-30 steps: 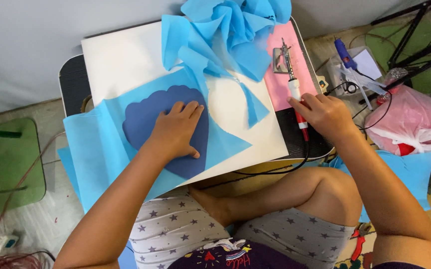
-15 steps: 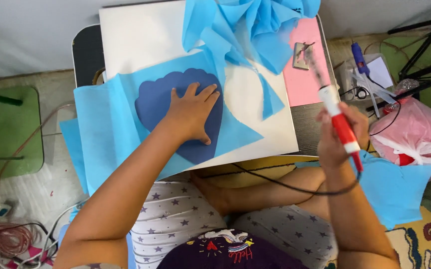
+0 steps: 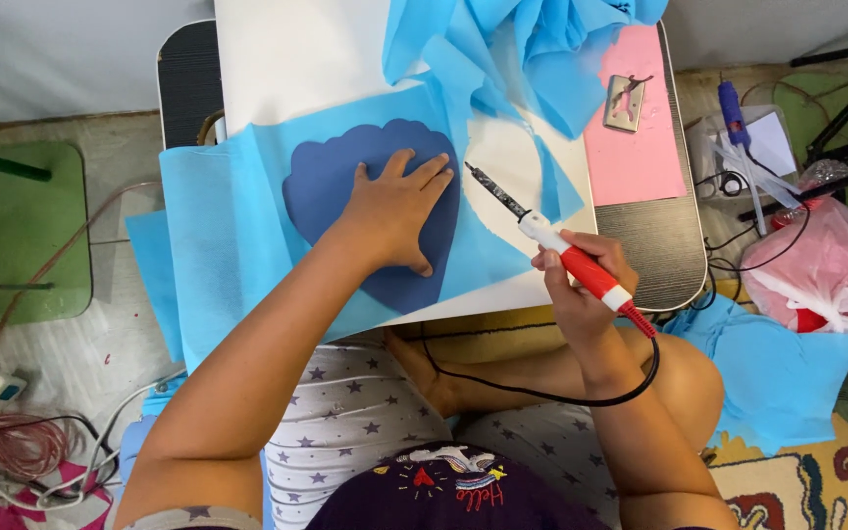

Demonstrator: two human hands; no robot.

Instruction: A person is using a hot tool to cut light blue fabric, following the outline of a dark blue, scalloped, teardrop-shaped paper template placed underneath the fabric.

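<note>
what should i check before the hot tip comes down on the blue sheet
1. Left hand flat on the dark scalloped template, pinning it: ok.
2. Tip of the soldering iron off the light blue fabric, raised near the template's right edge: ok.
3. Left fingers away from the tip: not ok, the fingertips lie close to it.
4. Right hand grips the red handle, not the metal shaft: ok.
5. Cord free of the work surface: ok, it loops over the lap below the white board.
6. Tip hot enough: cannot tell.
</note>
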